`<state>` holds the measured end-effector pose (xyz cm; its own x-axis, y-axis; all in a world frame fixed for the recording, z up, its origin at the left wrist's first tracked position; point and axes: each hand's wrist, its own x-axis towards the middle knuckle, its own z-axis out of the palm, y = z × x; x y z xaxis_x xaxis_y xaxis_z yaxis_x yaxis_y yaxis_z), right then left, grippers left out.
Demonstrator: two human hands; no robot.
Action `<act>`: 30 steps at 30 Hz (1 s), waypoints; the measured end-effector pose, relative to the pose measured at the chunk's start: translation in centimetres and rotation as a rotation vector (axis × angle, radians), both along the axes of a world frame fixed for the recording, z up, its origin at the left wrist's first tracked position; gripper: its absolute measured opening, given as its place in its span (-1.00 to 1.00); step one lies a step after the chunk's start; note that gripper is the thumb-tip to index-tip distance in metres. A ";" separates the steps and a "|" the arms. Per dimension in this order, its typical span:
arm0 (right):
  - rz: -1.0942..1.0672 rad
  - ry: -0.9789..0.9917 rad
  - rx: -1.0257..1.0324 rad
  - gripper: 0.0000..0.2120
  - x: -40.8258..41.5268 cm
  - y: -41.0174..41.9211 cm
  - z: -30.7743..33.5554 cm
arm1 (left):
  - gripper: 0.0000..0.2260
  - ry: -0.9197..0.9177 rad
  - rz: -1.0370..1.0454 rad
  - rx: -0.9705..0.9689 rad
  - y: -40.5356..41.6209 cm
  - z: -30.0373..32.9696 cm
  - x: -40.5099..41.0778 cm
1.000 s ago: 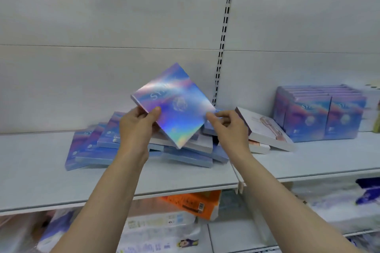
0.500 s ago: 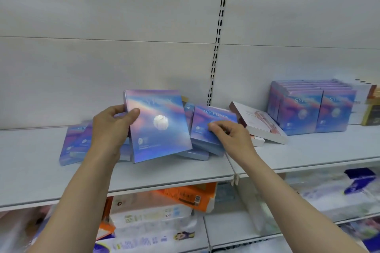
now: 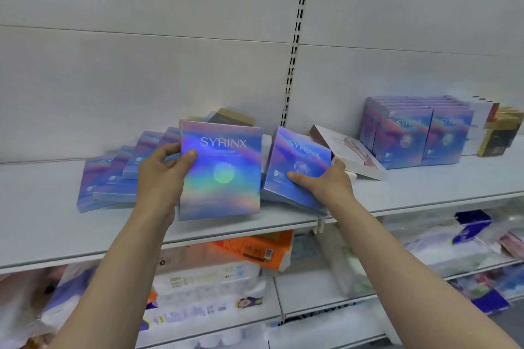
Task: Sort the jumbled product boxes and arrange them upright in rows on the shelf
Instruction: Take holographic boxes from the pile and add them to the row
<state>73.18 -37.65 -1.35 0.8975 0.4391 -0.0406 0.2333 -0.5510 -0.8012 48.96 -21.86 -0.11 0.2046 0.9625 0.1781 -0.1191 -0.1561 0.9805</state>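
While the left hand [image 3: 163, 178] grips an upright SYRINX box [image 3: 220, 170] on the shelf [image 3: 42, 224], the right hand [image 3: 326, 181] seemingly pinches a leaning box [image 3: 297, 159]; lifting it could topple the jumbled pile [image 3: 119, 176].

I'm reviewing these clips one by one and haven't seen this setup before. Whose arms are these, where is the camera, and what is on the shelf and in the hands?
There is no machine here: these are a person's two bare arms, filmed by a wide-angle camera worn on the head, looking forward and down. The left hand grips an upright holographic SYRINX box by its left edge. The right hand holds a second SYRINX box, which is tilted. On the white shelf, more of the same boxes lie in a jumbled pile on the left, a white box leans in the middle, and an upright row of sorted boxes stands on the right. Other goods fill the shelves below.
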 end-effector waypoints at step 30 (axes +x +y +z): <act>0.287 0.310 0.819 -0.63 33.2 -19.2 2.3 | -0.90 -0.268 0.012 0.060 -20.0 1.7 30.6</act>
<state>106.38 -56.86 0.98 0.7507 0.6410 0.1600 -0.0173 0.2611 -0.9651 79.53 -41.82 1.58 0.1316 0.9507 0.2807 -0.3708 -0.2154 0.9034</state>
